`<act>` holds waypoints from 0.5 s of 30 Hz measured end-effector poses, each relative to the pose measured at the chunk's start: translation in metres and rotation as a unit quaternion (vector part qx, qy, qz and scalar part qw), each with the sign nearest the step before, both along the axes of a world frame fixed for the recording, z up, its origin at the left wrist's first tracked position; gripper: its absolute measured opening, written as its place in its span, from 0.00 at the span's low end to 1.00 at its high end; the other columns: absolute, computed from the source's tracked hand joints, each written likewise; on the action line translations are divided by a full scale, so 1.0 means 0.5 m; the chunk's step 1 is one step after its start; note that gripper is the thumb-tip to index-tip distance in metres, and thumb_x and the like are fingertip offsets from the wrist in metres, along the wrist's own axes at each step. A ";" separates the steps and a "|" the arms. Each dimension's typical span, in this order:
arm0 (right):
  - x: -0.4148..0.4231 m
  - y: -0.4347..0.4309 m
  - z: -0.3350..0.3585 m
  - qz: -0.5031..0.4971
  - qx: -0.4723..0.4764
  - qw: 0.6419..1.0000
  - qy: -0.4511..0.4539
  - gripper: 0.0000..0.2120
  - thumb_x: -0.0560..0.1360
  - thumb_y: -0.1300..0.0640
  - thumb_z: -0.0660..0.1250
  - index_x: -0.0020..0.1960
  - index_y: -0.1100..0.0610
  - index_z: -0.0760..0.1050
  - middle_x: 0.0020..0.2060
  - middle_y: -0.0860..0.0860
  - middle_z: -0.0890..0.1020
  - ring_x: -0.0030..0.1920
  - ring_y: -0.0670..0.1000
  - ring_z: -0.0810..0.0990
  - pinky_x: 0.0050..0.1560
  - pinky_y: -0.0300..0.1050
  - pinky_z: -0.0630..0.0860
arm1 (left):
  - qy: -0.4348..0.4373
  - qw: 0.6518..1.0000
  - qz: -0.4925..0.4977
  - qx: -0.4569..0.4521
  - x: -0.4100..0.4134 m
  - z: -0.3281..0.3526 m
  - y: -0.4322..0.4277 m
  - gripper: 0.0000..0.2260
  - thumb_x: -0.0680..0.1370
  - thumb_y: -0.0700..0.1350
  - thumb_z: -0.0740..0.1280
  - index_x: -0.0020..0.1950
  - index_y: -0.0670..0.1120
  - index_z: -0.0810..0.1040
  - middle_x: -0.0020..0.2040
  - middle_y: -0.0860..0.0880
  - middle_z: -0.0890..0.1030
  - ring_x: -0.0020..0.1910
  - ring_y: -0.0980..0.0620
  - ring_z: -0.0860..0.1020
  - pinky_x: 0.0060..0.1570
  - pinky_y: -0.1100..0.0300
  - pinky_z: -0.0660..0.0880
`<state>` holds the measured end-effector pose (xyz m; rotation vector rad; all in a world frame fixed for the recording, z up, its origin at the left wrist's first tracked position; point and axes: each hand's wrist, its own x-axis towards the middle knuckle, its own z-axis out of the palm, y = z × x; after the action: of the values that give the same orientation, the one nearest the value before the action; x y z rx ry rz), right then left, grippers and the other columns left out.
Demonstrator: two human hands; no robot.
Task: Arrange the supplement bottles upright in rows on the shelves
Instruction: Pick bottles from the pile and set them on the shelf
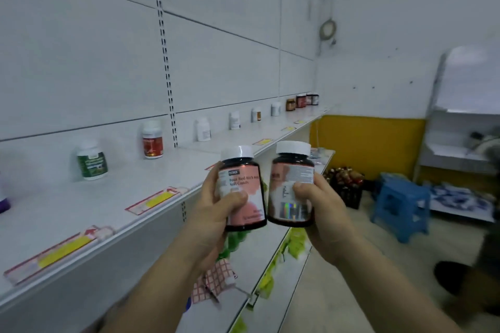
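My left hand (213,213) grips a dark bottle with a pink label and white cap (243,186), held upright in front of the shelf edge. My right hand (322,211) grips a second, like bottle (293,184), its back label turned toward me. The two bottles almost touch at their bases. On the white upper shelf (113,213) single bottles stand upright, spaced apart in a line: a green-labelled one (92,161), a red-labelled one (153,140), several white ones (203,129) and dark jars (301,101) at the far end.
Price tags (155,201) run along the shelf's front edge. A lower shelf (259,257) holds green and checked packets. On the floor to the right stand a blue plastic stool (400,207) and a crate of dark bottles (346,184). A person's dark shoe (454,278) shows at right.
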<state>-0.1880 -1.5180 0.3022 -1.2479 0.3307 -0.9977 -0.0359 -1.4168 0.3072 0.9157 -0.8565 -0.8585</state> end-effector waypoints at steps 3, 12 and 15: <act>-0.002 -0.069 0.007 -0.008 0.033 0.999 -0.019 0.19 0.68 0.55 0.67 0.58 0.55 0.74 0.46 0.57 0.84 0.45 0.56 0.84 0.39 0.48 0.81 | 0.014 1.000 -0.022 0.015 0.009 0.004 -0.093 0.24 0.62 0.44 0.70 0.58 0.51 0.74 0.47 0.45 0.84 0.41 0.45 0.82 0.43 0.46 0.80; -0.050 -0.332 0.016 -0.082 -0.014 0.997 0.001 0.21 0.66 0.55 0.69 0.60 0.54 0.73 0.50 0.57 0.83 0.48 0.58 0.83 0.42 0.50 0.81 | 0.047 0.989 -0.143 0.015 -0.003 -0.016 -0.403 0.22 0.70 0.46 0.64 0.64 0.49 0.73 0.52 0.40 0.82 0.46 0.42 0.82 0.39 0.49 0.78; -0.088 -0.455 0.012 -0.091 0.009 0.996 0.002 0.20 0.67 0.52 0.66 0.58 0.55 0.74 0.49 0.58 0.84 0.49 0.59 0.83 0.51 0.57 0.80 | 0.038 0.984 -0.174 0.020 -0.034 -0.020 -0.528 0.22 0.67 0.41 0.64 0.62 0.42 0.73 0.51 0.39 0.82 0.47 0.43 0.82 0.40 0.53 0.79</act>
<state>-0.2322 -1.7453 0.3079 -1.2188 0.4624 -1.1441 -0.0529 -1.6806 0.2972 0.7726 -0.9506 -1.2075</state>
